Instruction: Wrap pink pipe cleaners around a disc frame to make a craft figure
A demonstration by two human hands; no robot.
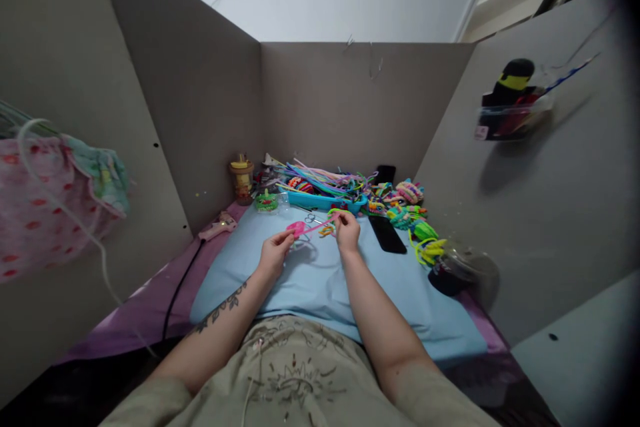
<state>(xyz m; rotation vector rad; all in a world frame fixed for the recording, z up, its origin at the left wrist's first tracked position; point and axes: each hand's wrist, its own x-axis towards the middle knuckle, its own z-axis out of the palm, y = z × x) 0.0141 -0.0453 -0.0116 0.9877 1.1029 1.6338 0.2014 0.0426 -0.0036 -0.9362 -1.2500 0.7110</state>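
My left hand (277,253) pinches a bright pink, coiled cord piece (296,229) between thumb and fingers, above the light blue cloth (320,280). From it a pink strand (320,223) runs taut up to my right hand (347,232), whose fingers are closed on its other end. A yellow-green loop (338,211) shows by the right fingertips; whether it is held I cannot tell. Small scissors (310,218) and an orange-yellow piece (327,231) lie just behind the pink strand.
A blue tray (325,202) full of colourful cords stands at the back. Right of it lie knotted cord pieces (400,213), a black phone (387,235) and a dark cap (450,277). A pink corded device (220,225) and a cup (243,180) are left. Grey panels enclose the table.
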